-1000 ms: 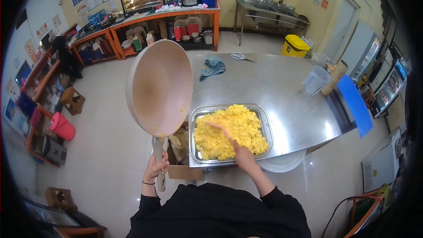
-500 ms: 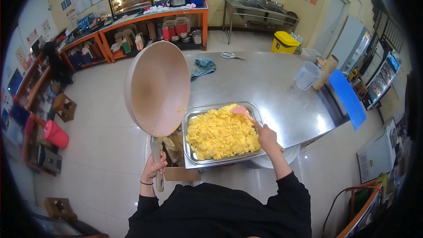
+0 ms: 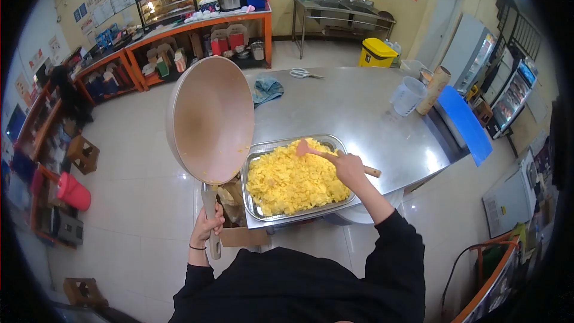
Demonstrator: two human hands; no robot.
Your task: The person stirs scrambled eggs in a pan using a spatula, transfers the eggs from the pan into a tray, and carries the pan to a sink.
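Observation:
My left hand [image 3: 207, 225] grips the handle of a large pinkish-beige pan [image 3: 206, 118], tilted upright beside the steel table with a few egg bits stuck inside. My right hand [image 3: 348, 168] holds a wooden-handled spatula [image 3: 311, 151] with a pink blade resting on the scrambled egg [image 3: 293, 177]. The yellow egg fills a rectangular metal tray [image 3: 341, 145] at the table's near edge.
The steel table [image 3: 359, 107] also carries a blue cloth [image 3: 266, 90], scissors [image 3: 304, 73], a clear measuring jug [image 3: 408, 96], a cardboard tube [image 3: 434, 88] and a blue board [image 3: 463, 123]. A cardboard box [image 3: 239, 234] sits below the pan. Orange counters [image 3: 179, 27] and a yellow bin [image 3: 376, 52] stand behind.
My right hand moved the spatula from the tray's near middle to its far right, then back left across the top of the egg. The pan stayed tilted in my left hand.

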